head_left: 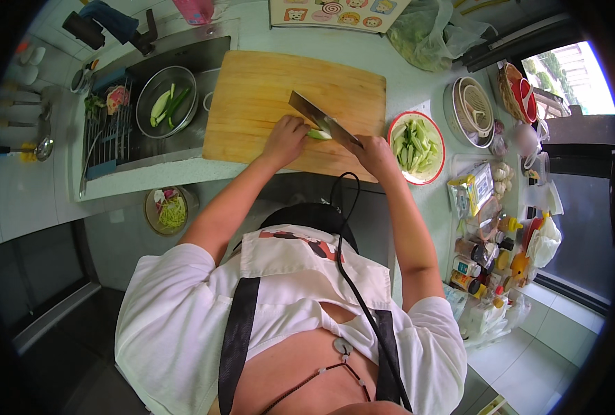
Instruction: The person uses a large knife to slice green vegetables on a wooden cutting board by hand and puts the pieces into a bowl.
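Vegetable piece [319, 134] is pale green, on the wooden cutting board [245, 104], between the two hands. Left hand [287, 140]: fingers curled in nearly closed, pinning its left end. Right hand [377, 155]: fingers wrapped round the handle of the knife [318, 116], blade angled across by the piece; can't tell if it touches.

Main risk: a nick — left fingers sit close to the blade, so a slip or roll of that short piece could do it. Black cable [340, 259] loops up to the board's near edge; might snag an arm. Red-rimmed bowl [443, 149] sits just beside the board, full of cut pieces [417, 142]; a wide right elbow could knock it.

Surface: pale bench [418, 93], board overlapping the sink [210, 52] rim on the left. Room: kitchen, bright window [563, 76] at right, bottles and jars [468, 266] crowded below — decent light.
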### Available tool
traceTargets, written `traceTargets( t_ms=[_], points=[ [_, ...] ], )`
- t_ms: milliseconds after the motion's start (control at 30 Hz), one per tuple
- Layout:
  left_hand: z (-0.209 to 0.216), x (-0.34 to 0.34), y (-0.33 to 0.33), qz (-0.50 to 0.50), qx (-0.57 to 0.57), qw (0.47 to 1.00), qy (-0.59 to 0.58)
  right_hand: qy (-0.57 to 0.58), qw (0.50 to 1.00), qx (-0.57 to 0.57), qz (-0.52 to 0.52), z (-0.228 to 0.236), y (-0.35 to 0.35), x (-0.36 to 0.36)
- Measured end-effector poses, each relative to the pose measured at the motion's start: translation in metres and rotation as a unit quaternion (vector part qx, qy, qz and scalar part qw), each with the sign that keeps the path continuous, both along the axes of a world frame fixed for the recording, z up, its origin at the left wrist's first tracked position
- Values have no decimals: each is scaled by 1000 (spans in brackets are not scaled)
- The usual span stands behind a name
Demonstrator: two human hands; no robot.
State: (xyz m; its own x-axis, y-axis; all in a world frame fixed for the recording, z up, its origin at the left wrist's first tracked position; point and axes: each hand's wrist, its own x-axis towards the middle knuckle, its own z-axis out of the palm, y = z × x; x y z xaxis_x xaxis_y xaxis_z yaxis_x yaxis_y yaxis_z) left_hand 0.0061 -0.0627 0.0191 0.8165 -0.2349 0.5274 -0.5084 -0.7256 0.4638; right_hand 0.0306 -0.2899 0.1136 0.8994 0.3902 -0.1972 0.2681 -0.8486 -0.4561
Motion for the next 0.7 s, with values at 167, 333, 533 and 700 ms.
traceTargets(
  t_ms=[167, 333, 533, 700],
  points=[
    [-8, 1, 0, 8, -7, 1000, -23, 5, 1000, -10, 18, 2, -5, -5],
    [-13, -1, 2, 14, 1, 1000, -13, -3, 999, 3, 33, 2, 0, -4],
    [-6, -5, 1, 29, 46, 998, -38, -2, 997, -70, 40, -29, 28, 8],
    [-9, -13, 4, 40, 15, 999, -32, 3, 1000, 10, 24, -26, 30, 11]
  ],
)
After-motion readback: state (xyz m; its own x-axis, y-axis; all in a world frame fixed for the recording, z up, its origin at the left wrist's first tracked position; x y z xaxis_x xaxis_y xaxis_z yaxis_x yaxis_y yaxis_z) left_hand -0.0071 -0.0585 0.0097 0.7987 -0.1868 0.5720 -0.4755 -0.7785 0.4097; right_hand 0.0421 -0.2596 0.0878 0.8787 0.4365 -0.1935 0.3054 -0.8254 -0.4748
